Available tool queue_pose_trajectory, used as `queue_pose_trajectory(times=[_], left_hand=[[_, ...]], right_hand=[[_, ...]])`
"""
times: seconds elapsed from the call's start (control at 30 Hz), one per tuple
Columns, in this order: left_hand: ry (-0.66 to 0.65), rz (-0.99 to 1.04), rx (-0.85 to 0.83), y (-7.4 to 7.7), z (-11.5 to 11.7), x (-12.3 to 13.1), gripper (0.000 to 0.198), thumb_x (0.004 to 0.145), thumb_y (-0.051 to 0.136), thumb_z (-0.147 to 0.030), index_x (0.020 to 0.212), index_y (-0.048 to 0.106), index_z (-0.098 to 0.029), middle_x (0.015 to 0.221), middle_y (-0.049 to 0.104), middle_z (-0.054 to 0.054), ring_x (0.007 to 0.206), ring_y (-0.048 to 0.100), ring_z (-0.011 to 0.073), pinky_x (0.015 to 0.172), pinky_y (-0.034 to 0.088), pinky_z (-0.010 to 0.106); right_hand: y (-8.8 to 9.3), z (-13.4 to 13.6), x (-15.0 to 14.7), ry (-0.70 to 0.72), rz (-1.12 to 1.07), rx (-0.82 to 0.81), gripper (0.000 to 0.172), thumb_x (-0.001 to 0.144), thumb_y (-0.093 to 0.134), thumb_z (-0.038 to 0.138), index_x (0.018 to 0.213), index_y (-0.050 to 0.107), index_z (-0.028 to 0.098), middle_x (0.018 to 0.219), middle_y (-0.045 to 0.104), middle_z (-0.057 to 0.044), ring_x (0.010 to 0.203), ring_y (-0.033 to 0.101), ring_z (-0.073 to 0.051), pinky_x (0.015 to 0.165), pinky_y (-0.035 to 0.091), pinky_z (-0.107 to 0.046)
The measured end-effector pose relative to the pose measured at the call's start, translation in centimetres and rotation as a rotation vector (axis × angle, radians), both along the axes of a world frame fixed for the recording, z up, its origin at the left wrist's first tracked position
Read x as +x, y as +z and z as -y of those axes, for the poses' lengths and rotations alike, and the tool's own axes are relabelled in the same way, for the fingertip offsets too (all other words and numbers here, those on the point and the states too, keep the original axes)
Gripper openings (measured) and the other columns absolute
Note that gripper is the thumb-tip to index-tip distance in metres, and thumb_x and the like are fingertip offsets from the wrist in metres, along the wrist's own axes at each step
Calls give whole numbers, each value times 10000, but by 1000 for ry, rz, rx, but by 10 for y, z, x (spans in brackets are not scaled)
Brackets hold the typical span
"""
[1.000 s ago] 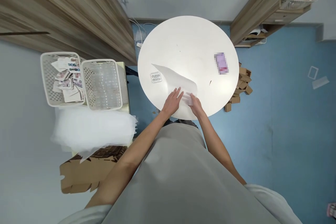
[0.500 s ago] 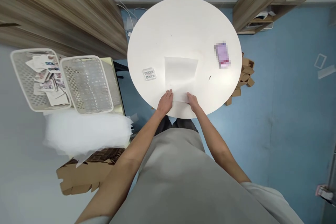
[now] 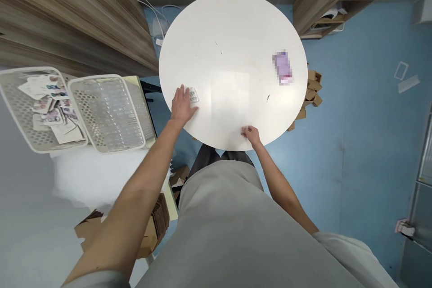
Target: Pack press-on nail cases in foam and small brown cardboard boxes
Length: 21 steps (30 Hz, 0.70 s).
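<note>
A thin whitish sheet lies flat on the round white table, its outline faint against the tabletop. My left hand is at the left side of the table with fingers stretched and thumb apart. It reaches the left edge of a small clear tray with round silvery items and partly covers it. Whether the fingers touch the tray, I cannot tell. My right hand rests near the sheet's lower right corner, fingers curled and pinched together. What lies between those fingertips, if anything, is too faint to make out.
A blurred purple item lies on the table's right side. To the left stand a white basket of cards and a white basket of clear packs. White film sheets and folded cardboard are below them. Small cardboard boxes lie beyond the table's right edge.
My left hand has left the sheet and moved left and up to the clear tray. The sheet now lies flatter. My right hand stays near its lower right corner, fingers more curled.
</note>
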<state>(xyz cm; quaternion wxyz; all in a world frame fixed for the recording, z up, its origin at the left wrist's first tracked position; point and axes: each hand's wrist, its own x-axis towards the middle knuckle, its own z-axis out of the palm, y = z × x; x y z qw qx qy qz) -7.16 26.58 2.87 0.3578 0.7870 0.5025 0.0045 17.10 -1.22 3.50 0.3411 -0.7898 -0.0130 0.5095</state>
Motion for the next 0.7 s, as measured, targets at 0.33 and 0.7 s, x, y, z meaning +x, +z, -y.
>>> queue_pose_trajectory(times=[0.33, 0.7], left_hand=[[-81, -134, 29, -1, -11, -4, 799, 939, 763, -293, 1649, 438, -124, 1655, 534, 200, 1553, 418, 402, 1319, 429, 584], [-540, 12, -19, 0, 117, 39, 869, 937, 640, -180, 1752, 352, -83, 1653, 546, 255, 1540, 485, 421, 1312, 410, 575]], right_hand=[[-10, -1, -1, -69, 32, -31, 198, 944, 771, 336, 826, 673, 210, 903, 741, -13, 786, 785, -163, 786, 580, -259], [-19, 10, -8, 29, 113, -34, 195, 956, 659, 365, 803, 647, 244, 847, 782, -15, 822, 781, -185, 850, 598, -307]])
